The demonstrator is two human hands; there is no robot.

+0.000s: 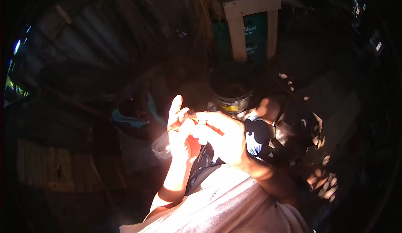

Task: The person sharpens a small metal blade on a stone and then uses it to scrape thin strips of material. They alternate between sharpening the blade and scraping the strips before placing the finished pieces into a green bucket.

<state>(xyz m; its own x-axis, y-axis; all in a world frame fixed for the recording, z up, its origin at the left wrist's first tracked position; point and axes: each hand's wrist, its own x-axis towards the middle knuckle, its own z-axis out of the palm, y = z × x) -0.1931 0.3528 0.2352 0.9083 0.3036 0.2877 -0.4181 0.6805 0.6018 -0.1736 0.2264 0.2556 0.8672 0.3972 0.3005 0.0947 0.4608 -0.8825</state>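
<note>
In bright sunlight my left hand (180, 134) and my right hand (224, 134) meet in front of my body. One finger of the left hand points up, while its other fingers bend in against the right hand's fingertips. My right hand is closed, its fingers pinched together. A small dark piece (190, 114) shows between the fingertips of both hands; glare hides what it is. Below the hands is my light-coloured shirt (226, 199). A whitish plastic bag (161, 146) lies just left of my left wrist.
Beyond the hands stands a dark bucket (231, 106) with a yellow label. Farther back, green crates (253, 34) with lettering sit behind a wooden frame (238, 34). Wooden boards (58, 170) lie at left. A dark bag with light-blue trim (127, 119) rests in shadow.
</note>
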